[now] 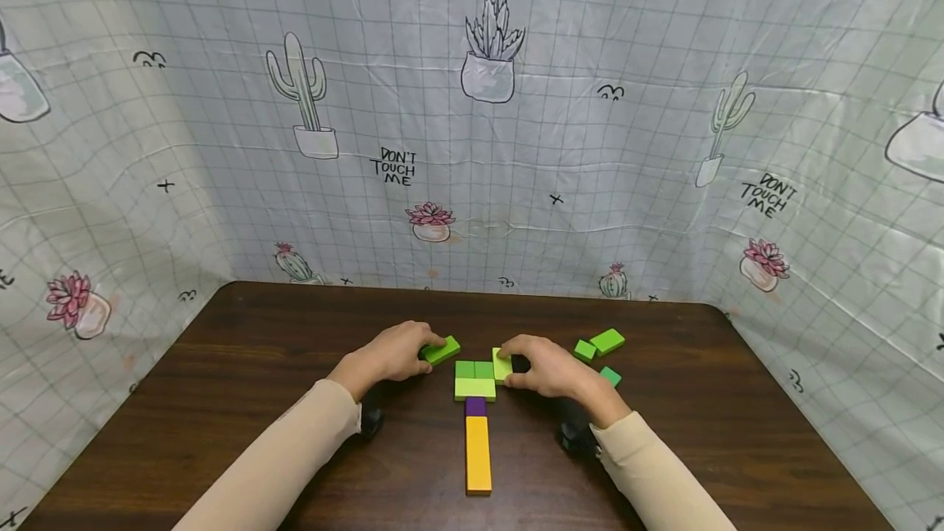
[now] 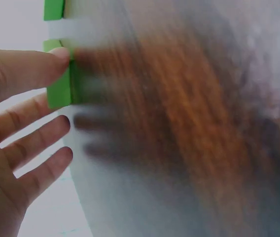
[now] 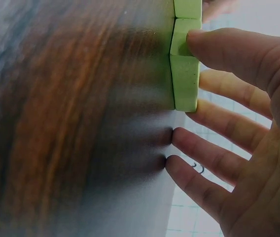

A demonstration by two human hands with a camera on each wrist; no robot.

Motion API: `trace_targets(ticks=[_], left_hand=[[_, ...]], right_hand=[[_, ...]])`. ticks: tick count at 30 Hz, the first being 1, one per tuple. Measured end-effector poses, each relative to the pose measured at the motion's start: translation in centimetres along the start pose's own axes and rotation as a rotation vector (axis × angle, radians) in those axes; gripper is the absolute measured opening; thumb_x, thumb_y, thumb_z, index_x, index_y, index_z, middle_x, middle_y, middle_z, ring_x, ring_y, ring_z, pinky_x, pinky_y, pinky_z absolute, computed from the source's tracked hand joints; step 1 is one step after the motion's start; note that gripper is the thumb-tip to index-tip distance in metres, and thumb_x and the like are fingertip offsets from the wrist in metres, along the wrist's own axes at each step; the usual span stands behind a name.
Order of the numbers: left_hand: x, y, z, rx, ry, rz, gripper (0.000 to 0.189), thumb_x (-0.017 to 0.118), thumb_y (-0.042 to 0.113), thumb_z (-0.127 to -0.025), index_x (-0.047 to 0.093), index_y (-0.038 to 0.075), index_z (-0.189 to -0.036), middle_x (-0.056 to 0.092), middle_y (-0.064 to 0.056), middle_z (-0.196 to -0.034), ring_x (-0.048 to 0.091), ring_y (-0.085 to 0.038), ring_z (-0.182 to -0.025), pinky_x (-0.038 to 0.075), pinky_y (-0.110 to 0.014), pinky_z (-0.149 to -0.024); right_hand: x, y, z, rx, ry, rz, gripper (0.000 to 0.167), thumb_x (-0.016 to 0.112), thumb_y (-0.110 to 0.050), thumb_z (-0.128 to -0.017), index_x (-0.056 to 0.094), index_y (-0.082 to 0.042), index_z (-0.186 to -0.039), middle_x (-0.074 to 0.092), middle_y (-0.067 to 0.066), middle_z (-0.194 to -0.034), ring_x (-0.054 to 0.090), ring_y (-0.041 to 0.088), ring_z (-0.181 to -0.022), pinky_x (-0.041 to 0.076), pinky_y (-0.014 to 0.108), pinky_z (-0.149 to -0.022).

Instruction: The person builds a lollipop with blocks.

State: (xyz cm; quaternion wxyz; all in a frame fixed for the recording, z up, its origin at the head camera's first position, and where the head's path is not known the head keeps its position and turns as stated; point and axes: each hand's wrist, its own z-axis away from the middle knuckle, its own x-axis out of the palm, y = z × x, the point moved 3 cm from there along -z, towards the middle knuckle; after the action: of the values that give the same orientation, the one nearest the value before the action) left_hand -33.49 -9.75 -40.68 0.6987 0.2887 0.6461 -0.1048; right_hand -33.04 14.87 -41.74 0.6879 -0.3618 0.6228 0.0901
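Observation:
My left hand (image 1: 394, 353) pinches a green rectangular block (image 1: 442, 350) between thumb and fingers, low over the table left of an arrangement of blocks. In the left wrist view, the thumb lies on that block's near face, and the lower fingertips reach the tabletop. With thumb and fingers, my right hand (image 1: 551, 369) grips a light green block (image 1: 502, 369) standing at the right side of the arrangement. Two small green blocks (image 1: 465, 369) sit side by side there above a light green bar (image 1: 475, 389). Below it come a purple block (image 1: 475, 406) and a long yellow block (image 1: 478, 456).
Right of my right hand lie a small green cube (image 1: 585, 350), a green rectangular block (image 1: 608, 341) and a darker green block (image 1: 610, 376), partly hidden by the wrist. The dark wooden table (image 1: 295, 326) ends at a patterned curtain (image 1: 472, 138) behind and at both sides.

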Motion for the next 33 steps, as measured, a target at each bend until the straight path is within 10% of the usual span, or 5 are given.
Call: trace_targets(ticks=[11, 33], left_hand=[[0.0, 0.9, 0.8, 0.047, 0.035, -0.033, 0.035, 0.077, 0.021, -0.082, 0.069, 0.009, -0.114, 0.059, -0.007, -0.126, 0.057, -0.024, -0.11, 0.047, -0.037, -0.091], [0.7, 1.9, 0.7, 0.071, 0.052, -0.055, 0.036, 0.076, 0.036, -0.082, 0.063, 0.013, -0.107, 0.055, -0.002, -0.102, 0.054, -0.015, -0.084, 0.049, -0.034, -0.079]], right_hand=[[0.1, 0.0, 0.0, 0.001, -0.003, -0.006, 0.038, 0.071, -0.024, -0.088, 0.063, -0.011, -0.123, 0.057, 0.007, -0.129, 0.051, 0.028, -0.121, 0.043, 0.044, -0.097], [0.0, 0.0, 0.1, -0.005, 0.003, -0.003, 0.038, 0.07, -0.024, -0.088, 0.063, -0.011, -0.122, 0.057, 0.007, -0.128, 0.052, 0.028, -0.12, 0.043, 0.045, -0.097]])
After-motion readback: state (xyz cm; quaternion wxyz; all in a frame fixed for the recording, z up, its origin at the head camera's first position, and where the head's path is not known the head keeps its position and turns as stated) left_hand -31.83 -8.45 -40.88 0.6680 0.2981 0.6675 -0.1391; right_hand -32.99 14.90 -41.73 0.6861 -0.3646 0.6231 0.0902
